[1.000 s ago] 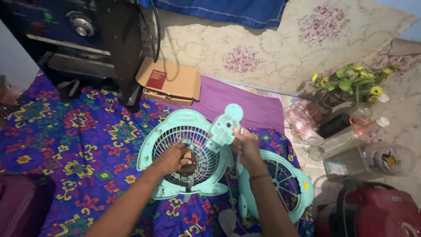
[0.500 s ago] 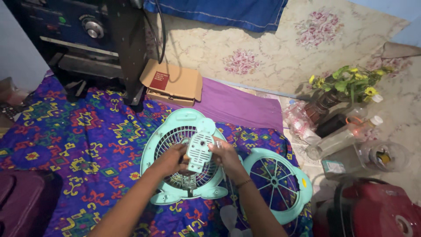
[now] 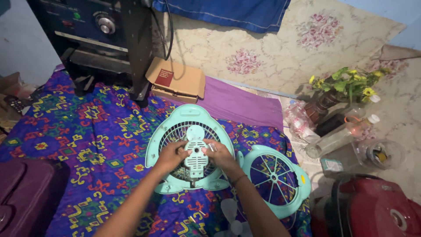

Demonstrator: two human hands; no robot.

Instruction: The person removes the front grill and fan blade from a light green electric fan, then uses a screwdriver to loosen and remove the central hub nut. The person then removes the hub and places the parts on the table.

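While both hands press in from either side, a small mint-green cover (image 3: 195,152) with slotted vents sits flat over the middle of the fan housing (image 3: 189,149), which lies face down on the patterned cloth (image 3: 87,131). The left hand (image 3: 169,154) is curled around the cover's left edge, fingers closed on it; the right hand (image 3: 218,153) grips the right edge the same way, with something small and shiny, perhaps a screw or a ring, showing at its fingers, too small to tell which. To my eye the step in hand is seating that cover squarely on the back of the housing. The next move would call for lining up its holes with whatever lies beneath and holding it steady with one hand while the other is freed, though I cannot see any tool within reach.

Just to the right of the housing, nearly touching it, lies the loose front grille (image 3: 274,177), same mint colour, spokes up. A pale fan blade (image 3: 232,217) shows between the forearms at the bottom edge. Behind the housing sits an open cardboard box (image 3: 177,81) beside a dark metal stand (image 3: 131,48). Off the cloth to the right stand a vase of yellow flowers (image 3: 346,85), some clear bottles (image 3: 337,138) and a red appliance (image 3: 372,208). Nothing crowds the hands except the grille, close by the right forearm.
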